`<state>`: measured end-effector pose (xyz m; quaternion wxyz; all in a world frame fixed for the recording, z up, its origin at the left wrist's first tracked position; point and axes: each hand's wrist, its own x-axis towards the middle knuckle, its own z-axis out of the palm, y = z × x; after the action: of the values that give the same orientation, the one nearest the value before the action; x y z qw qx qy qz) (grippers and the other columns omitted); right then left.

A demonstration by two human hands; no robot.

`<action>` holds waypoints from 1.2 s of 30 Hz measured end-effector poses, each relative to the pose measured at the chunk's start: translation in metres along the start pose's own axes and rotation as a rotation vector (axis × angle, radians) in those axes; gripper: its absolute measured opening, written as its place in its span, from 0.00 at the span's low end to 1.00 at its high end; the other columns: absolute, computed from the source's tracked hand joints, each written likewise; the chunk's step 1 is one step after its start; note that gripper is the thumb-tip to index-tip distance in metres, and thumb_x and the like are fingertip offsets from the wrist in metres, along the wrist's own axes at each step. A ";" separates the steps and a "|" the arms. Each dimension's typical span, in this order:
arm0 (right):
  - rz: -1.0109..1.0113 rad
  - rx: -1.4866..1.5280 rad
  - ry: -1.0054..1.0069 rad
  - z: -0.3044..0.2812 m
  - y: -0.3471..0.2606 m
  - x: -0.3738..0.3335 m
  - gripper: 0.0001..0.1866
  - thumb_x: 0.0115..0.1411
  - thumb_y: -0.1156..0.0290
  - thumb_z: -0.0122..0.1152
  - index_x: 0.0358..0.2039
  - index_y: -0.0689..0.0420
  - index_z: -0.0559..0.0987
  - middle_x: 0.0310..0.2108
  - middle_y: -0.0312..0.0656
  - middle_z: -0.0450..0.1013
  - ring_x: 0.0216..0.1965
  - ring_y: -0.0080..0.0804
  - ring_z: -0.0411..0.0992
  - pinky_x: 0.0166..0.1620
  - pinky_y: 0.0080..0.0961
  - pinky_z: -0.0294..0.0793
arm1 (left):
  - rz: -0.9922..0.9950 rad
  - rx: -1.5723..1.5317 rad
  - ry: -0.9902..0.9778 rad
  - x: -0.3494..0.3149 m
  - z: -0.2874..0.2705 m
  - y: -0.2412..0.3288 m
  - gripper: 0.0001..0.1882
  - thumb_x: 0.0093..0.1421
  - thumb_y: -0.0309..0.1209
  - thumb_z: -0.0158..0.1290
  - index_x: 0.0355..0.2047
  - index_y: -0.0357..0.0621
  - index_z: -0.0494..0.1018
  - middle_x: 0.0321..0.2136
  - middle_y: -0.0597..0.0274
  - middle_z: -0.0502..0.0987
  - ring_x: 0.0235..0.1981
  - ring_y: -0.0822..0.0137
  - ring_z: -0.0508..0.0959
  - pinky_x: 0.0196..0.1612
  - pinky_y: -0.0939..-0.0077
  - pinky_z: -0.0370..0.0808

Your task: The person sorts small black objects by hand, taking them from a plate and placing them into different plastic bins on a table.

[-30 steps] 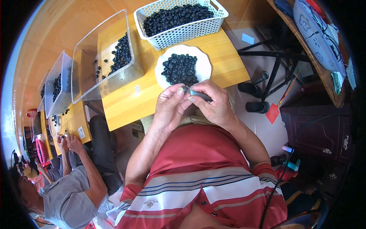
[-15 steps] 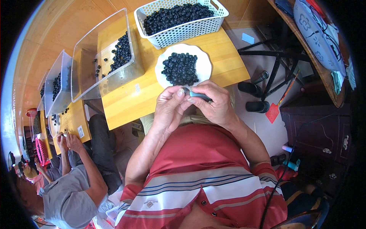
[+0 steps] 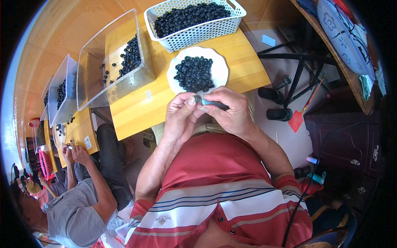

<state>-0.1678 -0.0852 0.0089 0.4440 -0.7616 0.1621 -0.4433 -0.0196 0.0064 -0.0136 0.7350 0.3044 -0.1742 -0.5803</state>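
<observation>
My left hand [image 3: 178, 116] and my right hand [image 3: 228, 111] meet at the near edge of a small yellow wooden table [image 3: 140, 107]. My right hand grips a small blue-handled tool [image 3: 213, 103]. My left hand pinches something tiny at the tool's tip; I cannot tell what it is. Just beyond my fingers stands a white plate [image 3: 221, 70] heaped with dark blueberries [image 3: 193, 73].
A white perforated basket [image 3: 198, 31] full of blueberries stands at the far edge. A clear plastic bin [image 3: 111, 58] with some berries sits to the left. A person in a grey shirt [image 3: 74, 211] works at another table at left. Dark furniture stands at right.
</observation>
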 end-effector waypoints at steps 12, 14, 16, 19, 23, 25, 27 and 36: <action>0.207 -0.032 0.084 -0.009 0.005 0.006 0.12 0.57 0.75 0.69 0.40 0.64 0.79 0.33 0.39 0.78 0.32 0.20 0.74 0.35 0.18 0.73 | 0.003 -0.080 -0.069 -0.002 -0.001 0.002 0.07 0.64 0.29 0.56 0.41 0.42 0.75 0.34 0.62 0.79 0.36 0.71 0.79 0.46 0.67 0.82; 0.015 0.023 0.006 -0.005 0.001 0.007 0.12 0.53 0.75 0.70 0.38 0.62 0.80 0.33 0.45 0.78 0.32 0.32 0.77 0.35 0.24 0.75 | 0.008 -0.099 -0.003 0.000 -0.002 0.002 0.07 0.65 0.29 0.55 0.41 0.42 0.75 0.34 0.62 0.79 0.36 0.71 0.79 0.46 0.68 0.81; -0.009 0.017 -0.016 -0.003 0.000 0.006 0.13 0.53 0.75 0.70 0.38 0.62 0.80 0.33 0.45 0.77 0.33 0.34 0.78 0.35 0.25 0.76 | -0.014 -0.120 -0.005 0.001 -0.004 0.000 0.07 0.65 0.29 0.55 0.41 0.42 0.75 0.34 0.62 0.79 0.36 0.71 0.79 0.46 0.69 0.81; -0.034 -0.010 -0.048 -0.002 0.003 0.004 0.13 0.54 0.74 0.70 0.38 0.62 0.79 0.33 0.46 0.77 0.34 0.38 0.78 0.36 0.28 0.77 | -0.042 -0.140 -0.012 0.000 -0.005 0.000 0.07 0.65 0.30 0.55 0.41 0.43 0.75 0.34 0.62 0.79 0.36 0.72 0.79 0.45 0.70 0.81; -0.041 -0.055 -0.050 -0.001 0.004 0.003 0.13 0.53 0.74 0.70 0.38 0.62 0.79 0.33 0.46 0.77 0.33 0.38 0.78 0.35 0.28 0.77 | -0.064 -0.152 -0.008 -0.002 -0.005 0.000 0.07 0.65 0.29 0.55 0.41 0.43 0.75 0.35 0.62 0.79 0.37 0.72 0.79 0.46 0.71 0.80; -0.042 -0.058 -0.048 -0.001 0.003 0.004 0.12 0.53 0.74 0.70 0.38 0.62 0.79 0.33 0.46 0.77 0.33 0.38 0.78 0.35 0.28 0.77 | -0.068 -0.154 0.000 -0.002 -0.004 -0.001 0.07 0.65 0.29 0.55 0.41 0.42 0.75 0.35 0.62 0.79 0.37 0.72 0.79 0.47 0.71 0.80; -0.038 -0.053 -0.045 -0.001 0.004 0.004 0.13 0.52 0.74 0.71 0.37 0.62 0.79 0.33 0.45 0.77 0.33 0.38 0.78 0.35 0.28 0.77 | -0.072 -0.157 0.008 -0.003 -0.004 -0.001 0.07 0.65 0.29 0.55 0.41 0.42 0.75 0.35 0.63 0.78 0.37 0.72 0.78 0.47 0.71 0.80; -0.044 -0.057 -0.042 0.001 0.005 0.002 0.12 0.51 0.76 0.71 0.36 0.61 0.79 0.33 0.45 0.77 0.33 0.38 0.78 0.35 0.28 0.78 | -0.084 -0.163 -0.004 -0.003 -0.004 -0.002 0.08 0.65 0.30 0.55 0.42 0.42 0.75 0.37 0.61 0.78 0.39 0.70 0.78 0.48 0.70 0.79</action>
<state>-0.1651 -0.0892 0.0055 0.4154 -0.7866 0.1486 -0.4321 -0.0194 0.0103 -0.0173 0.7320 0.2492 -0.1150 -0.6236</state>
